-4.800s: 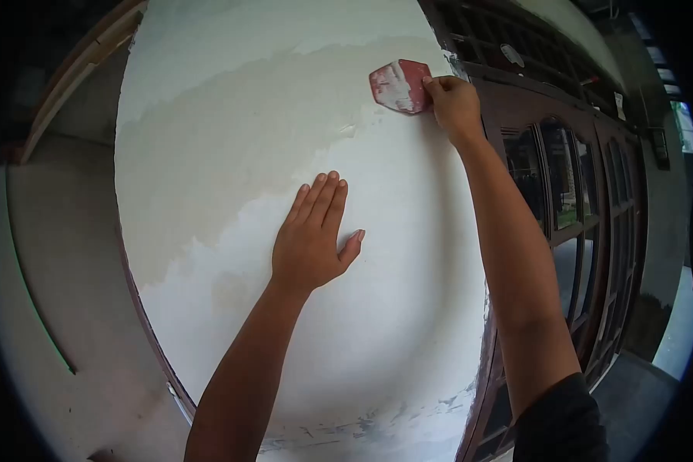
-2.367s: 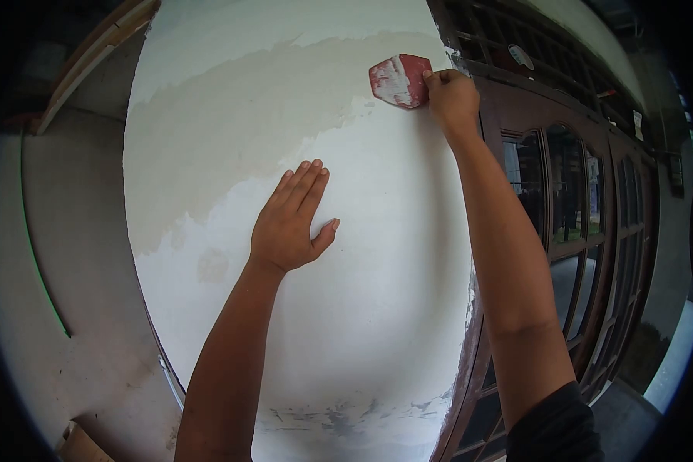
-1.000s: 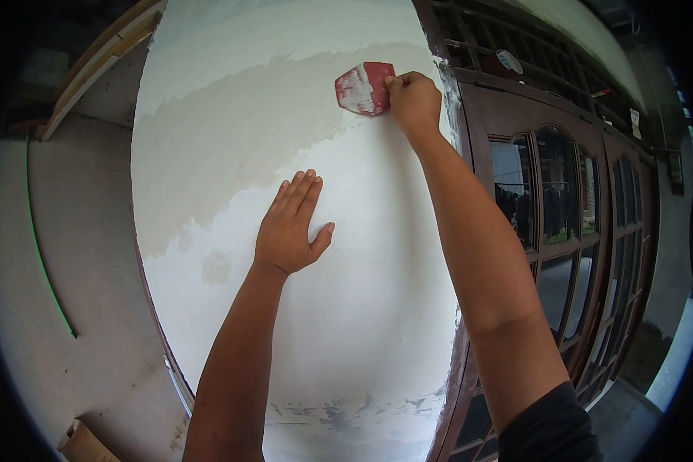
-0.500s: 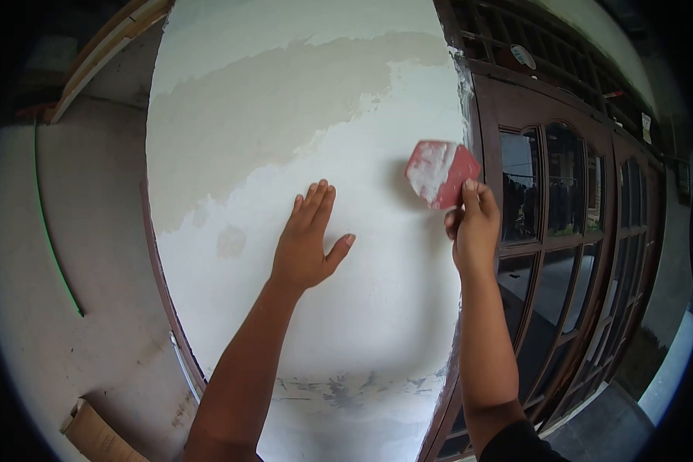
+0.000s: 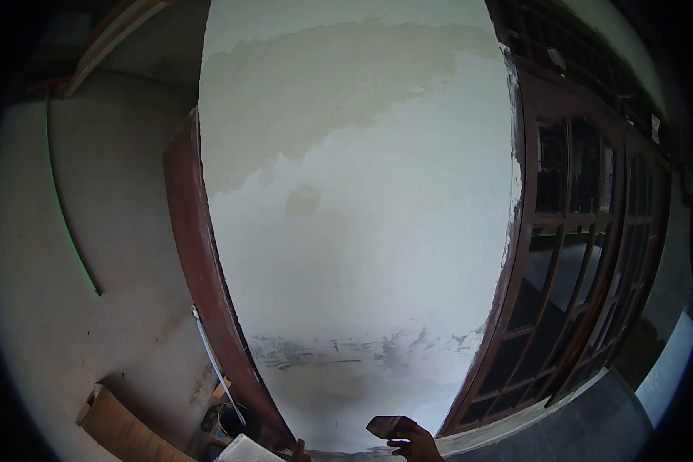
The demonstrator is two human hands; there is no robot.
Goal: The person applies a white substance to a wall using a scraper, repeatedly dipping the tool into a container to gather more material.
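Observation:
At the bottom edge my right hand (image 5: 417,445) grips a putty scraper (image 5: 389,425), a flat plate seen dark and at a slant. Just a small part of my left hand (image 5: 301,453) shows, low in the frame near a pale flat-edged thing (image 5: 246,450); its remaining fingers are cut off by the edge. In front of me rises the wall panel (image 5: 377,254), coated in white putty, with a duller beige band (image 5: 323,85) across its upper part and dark grey smears (image 5: 393,350) near its foot.
A brown door with glass panes (image 5: 570,269) stands to the right. On the left are a reddish-brown door frame (image 5: 189,200), a green hose-like line (image 5: 61,208) on the wall, a white stick (image 5: 212,346) in a dark bucket (image 5: 239,422), and a cardboard box (image 5: 123,427).
Both hands have dropped from the wall to the bottom edge, the right one taking the scraper along. My left palm no longer lies against the wall. The view has shifted left.

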